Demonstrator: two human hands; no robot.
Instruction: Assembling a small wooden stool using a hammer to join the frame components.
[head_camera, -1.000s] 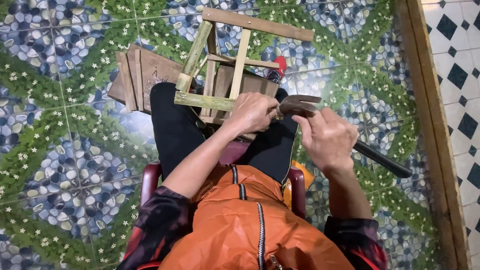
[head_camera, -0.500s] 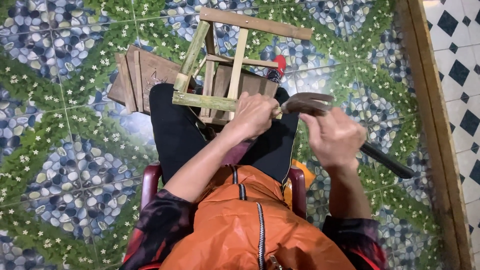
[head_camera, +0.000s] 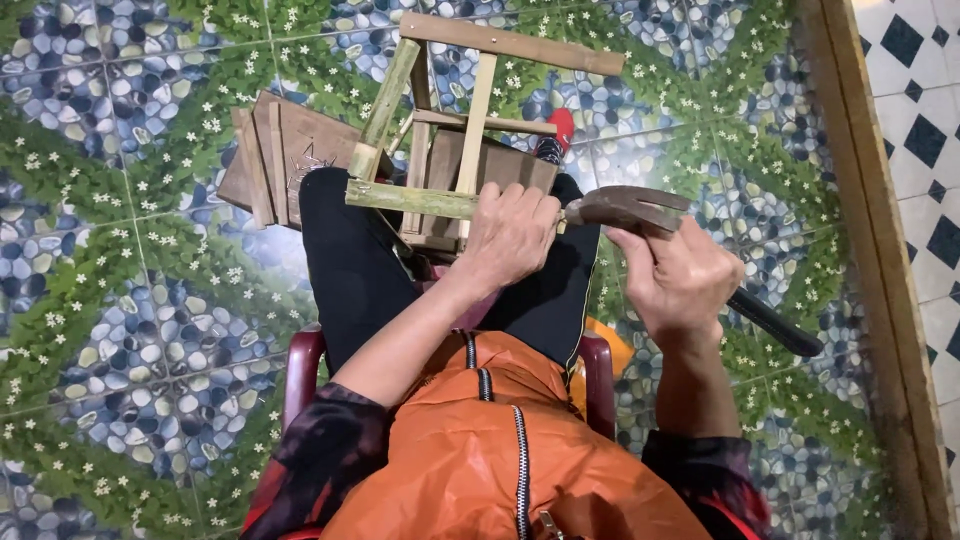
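Pebble-and-flower patterned floor tiles (head_camera: 120, 330) below. Small bamboo-and-wood stool frame (head_camera: 470, 130) rests on our lap. Left hand (head_camera: 512, 235) clamps its green bamboo rail (head_camera: 410, 199); right hand (head_camera: 680, 280) fisted round dark claw hammer (head_camera: 630, 208), head at the joint. Nailing step; next blow needs square aim.

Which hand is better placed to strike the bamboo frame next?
Right. The right hand holds the claw hammer, its head at the end of the green bamboo rail. The left hand is closed on that rail, steadying the bamboo frame.
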